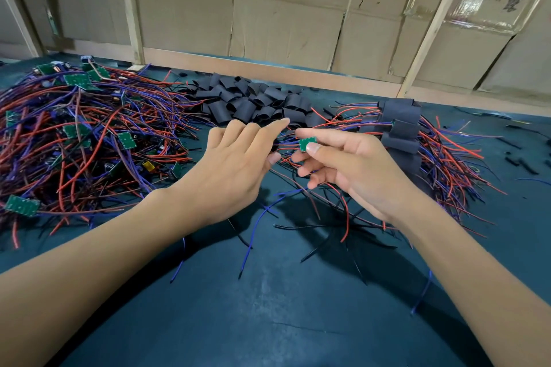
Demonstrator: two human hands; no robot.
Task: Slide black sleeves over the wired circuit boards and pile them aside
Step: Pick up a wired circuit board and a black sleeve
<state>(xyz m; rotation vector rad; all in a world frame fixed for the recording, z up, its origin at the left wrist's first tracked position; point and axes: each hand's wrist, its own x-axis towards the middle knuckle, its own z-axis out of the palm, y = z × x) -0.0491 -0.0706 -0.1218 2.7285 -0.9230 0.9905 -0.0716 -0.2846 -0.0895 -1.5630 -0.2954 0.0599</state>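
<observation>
Fingers of your right hand [351, 158] pinch a small green circuit board [308, 143] between thumb and forefinger, the remaining fingers loosely curled beneath it, while red, blue and black wires trail from the board down toward the dark teal table [268, 307]. Your left hand [235, 164] hovers just left of the board with its fingers spread and mostly straight, the forefinger extended toward the heap of loose black sleeves [253, 98], holding nothing. That heap of short, flattened black tubes lies beyond the board, at the far side of the table near the wooden rail. Left of the board, well apart from it, sprawls a large tangle of unsleeved boards [80, 134], green squares scattered among red, purple and blue wires. Just right of the board and slightly beyond it sits the pile of finished pieces [399, 128], their black sleeves stacked in a rough column with red and blue wires fanning out to either side. A few loose scraps of black tubing [520, 162] lie farther right of the board, near the frame's edge. Behind everything, beyond the sleeves, a wall of cardboard boxes [283, 9] stands braced by pale wooden strips.
</observation>
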